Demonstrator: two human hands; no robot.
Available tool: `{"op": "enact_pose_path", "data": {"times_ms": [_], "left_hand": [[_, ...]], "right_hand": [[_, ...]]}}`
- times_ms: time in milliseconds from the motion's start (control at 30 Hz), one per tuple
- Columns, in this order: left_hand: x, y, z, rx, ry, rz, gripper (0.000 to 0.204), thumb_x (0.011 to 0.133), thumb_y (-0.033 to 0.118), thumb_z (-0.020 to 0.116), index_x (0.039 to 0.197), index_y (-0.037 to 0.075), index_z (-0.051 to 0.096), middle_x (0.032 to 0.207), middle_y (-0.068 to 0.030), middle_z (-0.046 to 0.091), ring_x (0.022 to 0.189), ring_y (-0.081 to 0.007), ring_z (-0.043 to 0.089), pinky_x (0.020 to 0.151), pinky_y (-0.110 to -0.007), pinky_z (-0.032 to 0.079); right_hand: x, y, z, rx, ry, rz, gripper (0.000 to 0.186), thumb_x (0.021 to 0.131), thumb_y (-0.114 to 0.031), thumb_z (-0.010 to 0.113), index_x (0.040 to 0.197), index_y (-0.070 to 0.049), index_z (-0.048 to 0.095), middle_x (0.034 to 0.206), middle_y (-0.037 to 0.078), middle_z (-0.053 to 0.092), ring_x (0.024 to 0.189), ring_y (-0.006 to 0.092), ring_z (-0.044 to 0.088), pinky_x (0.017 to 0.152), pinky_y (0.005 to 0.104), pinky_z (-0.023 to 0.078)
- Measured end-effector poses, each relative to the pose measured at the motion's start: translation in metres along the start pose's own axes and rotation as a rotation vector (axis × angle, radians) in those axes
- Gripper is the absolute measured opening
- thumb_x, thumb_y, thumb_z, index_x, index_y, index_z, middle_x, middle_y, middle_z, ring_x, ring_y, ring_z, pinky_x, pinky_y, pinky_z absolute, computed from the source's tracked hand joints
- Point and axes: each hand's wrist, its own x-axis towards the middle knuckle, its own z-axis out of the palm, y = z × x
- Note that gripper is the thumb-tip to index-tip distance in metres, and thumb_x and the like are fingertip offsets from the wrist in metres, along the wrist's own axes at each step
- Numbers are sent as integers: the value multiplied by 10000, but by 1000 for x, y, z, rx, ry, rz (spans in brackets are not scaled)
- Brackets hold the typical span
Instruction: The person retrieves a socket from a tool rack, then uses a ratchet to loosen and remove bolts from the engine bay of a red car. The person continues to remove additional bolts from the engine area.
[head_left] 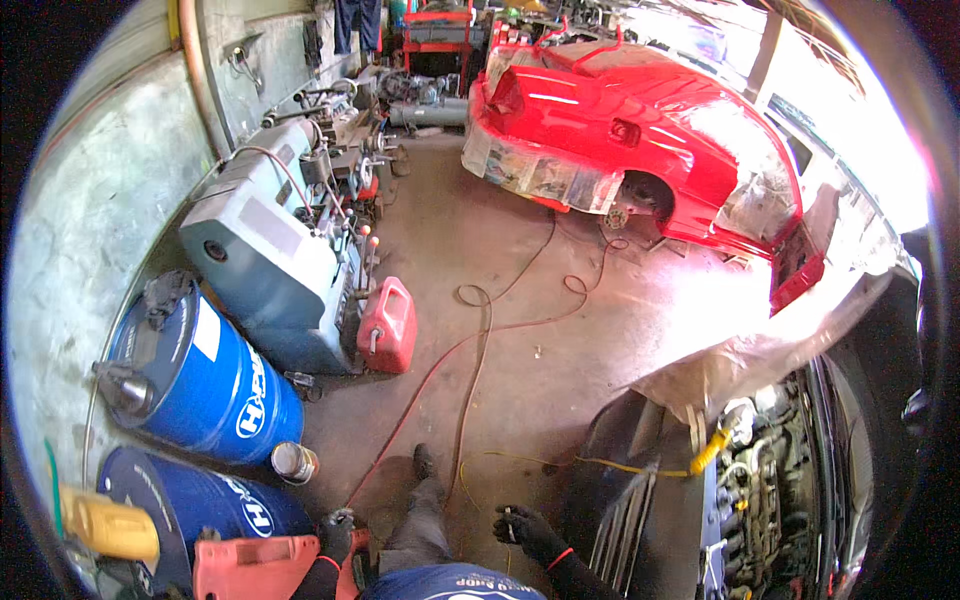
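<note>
My left hand [336, 536], in a dark glove, is at the lower middle beside a red plastic piece [250, 568]. Its fingers are closed around a small greyish object too tiny to name. My right hand [532, 534], gloved too, is held out over the floor, left of a dark car panel [608, 470]. A small pale item shows at its curled fingers, its kind unclear. Between the hands are my leg and a dark shoe [424, 462]. A yellow cable [580, 460] runs from near my right hand to a yellow coiled hose [710, 452] at the open engine bay [765, 490].
Blue drums [215, 380] stand at left, with a small can [295, 463] beside them. A grey lathe [270, 240] and a red fuel can [388, 325] are beyond. Reddish hoses [480, 335] snake over the floor. A red car body [620, 130], partly masked with paper, stands far off.
</note>
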Motion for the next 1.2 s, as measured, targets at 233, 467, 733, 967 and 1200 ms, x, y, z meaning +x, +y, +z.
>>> {"op": "enact_pose_path", "data": {"times_ms": [233,467,733,967,1200], "left_hand": [[229,226,165,-13,-223,-46,190,939,73,643,1123,42,677,923,-3,682,796,-86,633,680,-248,519],[424,431,356,-127,-577,14,201,967,52,608,1159,43,670,987,-22,704,813,-98,655,726,-244,529],[585,526,464,-426,-594,-168,263,975,28,559,1223,28,645,1112,-63,708,935,-152,679,827,-298,553],[747,580,482,-845,-344,-284,189,967,40,561,1133,30,651,1094,-115,710,944,-234,704,863,-365,572],[957,638,484,-813,-294,-321,217,970,60,589,1179,46,647,1095,-103,697,978,-213,681,857,-349,565]], "right_hand": [[162,-211,54,-535,164,-107,259,994,-215,586,1160,-32,663,860,45,670,710,123,610,622,288,508],[277,-397,19,-62,302,-314,276,974,-168,592,1209,-31,641,889,50,662,764,147,640,672,288,535],[443,-606,-63,-320,282,-223,271,975,-156,603,1208,-23,641,962,60,685,780,134,651,654,287,543],[613,-769,-61,-533,12,-225,255,960,-62,591,1206,-1,622,950,61,684,793,136,650,677,282,544],[758,-878,-22,-190,29,-46,319,947,-111,606,1249,-8,596,1008,85,673,817,181,674,715,323,564]]}}
